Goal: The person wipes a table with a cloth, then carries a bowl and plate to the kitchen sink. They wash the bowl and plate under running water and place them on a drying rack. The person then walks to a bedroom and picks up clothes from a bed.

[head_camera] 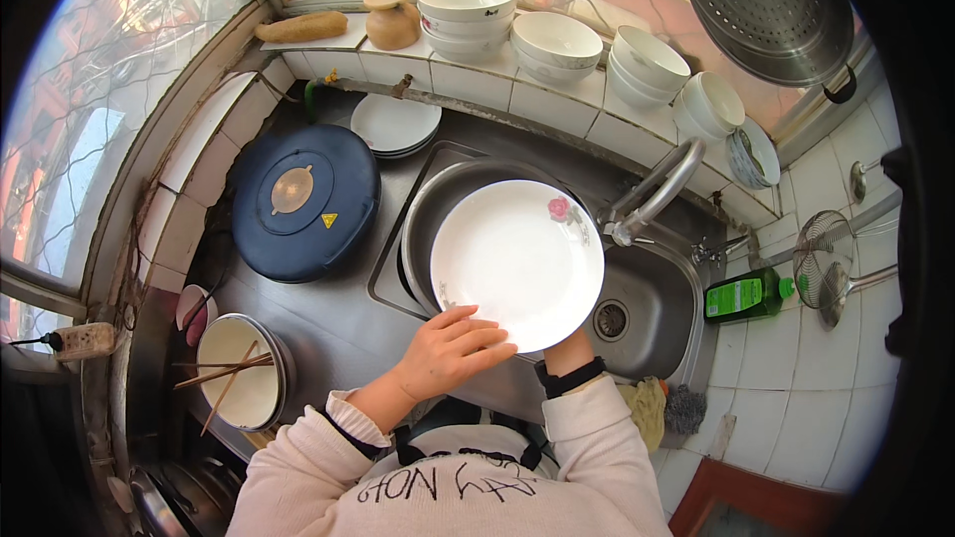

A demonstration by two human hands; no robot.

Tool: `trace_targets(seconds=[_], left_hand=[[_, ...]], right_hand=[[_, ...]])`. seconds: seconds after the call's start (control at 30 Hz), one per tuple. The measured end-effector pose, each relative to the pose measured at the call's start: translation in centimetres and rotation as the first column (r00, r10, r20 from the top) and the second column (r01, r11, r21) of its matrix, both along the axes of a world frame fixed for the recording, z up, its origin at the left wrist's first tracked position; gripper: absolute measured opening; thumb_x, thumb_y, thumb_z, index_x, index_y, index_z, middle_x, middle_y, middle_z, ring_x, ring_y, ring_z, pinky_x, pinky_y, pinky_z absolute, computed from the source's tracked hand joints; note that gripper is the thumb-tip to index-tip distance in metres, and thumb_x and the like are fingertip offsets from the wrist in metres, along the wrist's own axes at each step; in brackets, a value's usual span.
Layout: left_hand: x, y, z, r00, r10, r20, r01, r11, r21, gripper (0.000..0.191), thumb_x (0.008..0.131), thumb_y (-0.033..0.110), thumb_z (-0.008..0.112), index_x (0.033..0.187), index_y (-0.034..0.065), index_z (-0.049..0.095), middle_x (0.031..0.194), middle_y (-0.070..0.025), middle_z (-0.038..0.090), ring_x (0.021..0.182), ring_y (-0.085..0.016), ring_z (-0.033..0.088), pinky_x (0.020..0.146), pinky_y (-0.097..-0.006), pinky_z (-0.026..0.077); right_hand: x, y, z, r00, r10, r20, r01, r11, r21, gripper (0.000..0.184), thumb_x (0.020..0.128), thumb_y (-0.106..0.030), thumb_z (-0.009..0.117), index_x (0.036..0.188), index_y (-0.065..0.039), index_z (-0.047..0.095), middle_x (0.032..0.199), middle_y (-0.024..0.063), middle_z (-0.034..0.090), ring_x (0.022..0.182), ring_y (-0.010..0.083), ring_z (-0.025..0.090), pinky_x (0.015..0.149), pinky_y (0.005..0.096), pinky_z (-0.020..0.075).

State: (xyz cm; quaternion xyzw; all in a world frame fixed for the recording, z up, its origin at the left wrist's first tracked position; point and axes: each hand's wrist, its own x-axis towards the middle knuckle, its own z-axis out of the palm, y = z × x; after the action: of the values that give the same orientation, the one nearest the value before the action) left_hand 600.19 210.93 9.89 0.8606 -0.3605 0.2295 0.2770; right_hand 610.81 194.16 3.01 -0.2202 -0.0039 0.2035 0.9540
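A white ceramic plate (515,261) with a pink rose on its rim is held over the sink, its face turned up. My left hand (455,350) lies over the plate's near left rim, fingers spread on the edge and thumb hidden. My right hand (571,350) grips the near right rim from beneath; most of its fingers are out of sight behind the plate. A large steel basin (425,239) sits under the plate and is partly covered by it. To the right of the plate are the bare sink bowl (656,306) and its drain (612,319).
A curved steel faucet (664,194) rises behind the sink. On the left stand a dark blue round appliance (306,201), stacked plates (395,123), and stacked bowls (242,388) with chopsticks. White bowls (468,15) line the tiled sill; a green detergent bottle (746,295) is at right.
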Motion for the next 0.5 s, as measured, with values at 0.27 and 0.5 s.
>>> trace_targets(seconds=[0.27, 0.5], left_hand=[[-0.2, -1.0, -0.3, 0.998, -0.059, 0.017, 0.059, 0.998, 0.002, 0.016, 0.076, 0.013, 0.064, 0.091, 0.0165, 0.065, 0.092, 0.0006, 0.065, 0.088, -0.012, 0.063, 0.087, -0.0328, 0.048], [-0.2, -1.8, -0.6, 0.997, 0.017, -0.081, -0.020, 1.000, -0.024, 0.016, 0.075, 0.011, 0.063, 0.090, 0.0144, 0.060, 0.096, 0.0002, 0.064, 0.094, -0.015, 0.061, 0.097, -0.0391, 0.041]], right_hand=[[-0.6, -1.1, -0.7, 1.000, 0.003, -0.016, -0.003, 1.000, 0.010, 0.044, 0.095, -0.039, 0.038, 0.128, -0.010, 0.044, 0.120, 0.0104, 0.054, 0.108, 0.0236, 0.054, 0.090, 0.0359, 0.0452], [-0.4, -1.8, -0.9, 0.999, 0.036, -0.016, -0.035, 0.999, 0.030, 0.044, 0.095, -0.039, 0.038, 0.128, -0.010, 0.044, 0.120, 0.0103, 0.054, 0.107, 0.0235, 0.054, 0.090, 0.0354, 0.0453]])
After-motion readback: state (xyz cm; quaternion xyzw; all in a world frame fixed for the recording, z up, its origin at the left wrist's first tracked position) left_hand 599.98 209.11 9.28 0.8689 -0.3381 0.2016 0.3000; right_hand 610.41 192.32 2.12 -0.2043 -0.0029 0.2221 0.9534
